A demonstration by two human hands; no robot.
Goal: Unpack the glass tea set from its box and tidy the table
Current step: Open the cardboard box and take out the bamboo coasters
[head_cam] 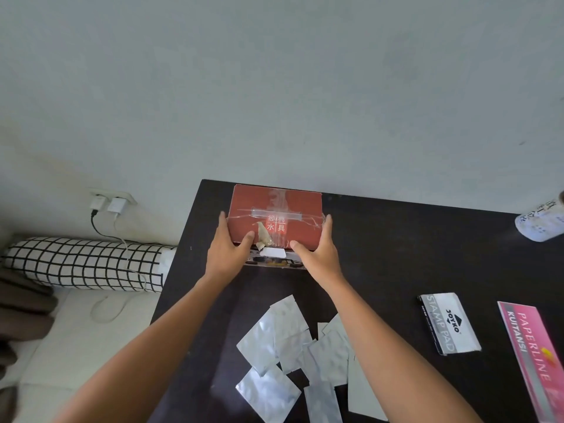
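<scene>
1. Nearest, a loose heap of flat silver foil sachets (pixel 290 346) lies on the dark, almost black surface (pixel 396 239), overlapping one another between and under the two bare forearms.
2. Right of the heap, apart from it, lies a grey and black flat box printed "STAMP PAD" (pixel 448 323), and beyond that, at the right edge, a pink booklet printed "PAPERLINE KUITANSI" (pixel 532 361).
3. Both forearms reach forward over the sachets to a red rectangular cardboard box with white Chinese characters (pixel 276 219).
4. That red box sits at the far left corner of the surface, close to the wall; clear tape crosses its top, and a torn scrap of tape curls at its near edge.
5. Under the red box's near edge, a strip of something patterned with a white label shows; what it is cannot be told.
6. The left hand (pixel 227 250) holds the box's left side, fingers along the side and thumb over the near top edge: its grip is clamped on the box.
7. The right hand (pixel 320 251) holds the right side the same way, thumb on the near top edge, grip likewise clamped on the box.
8. Farther right, at the frame edge, stands a pale, blurred container (pixel 540 221).
9. Left of the surface, lower down, lie a black-and-white checked bolster (pixel 82 264) and a white cable running up to chargers in a wall socket (pixel 111 203).
</scene>
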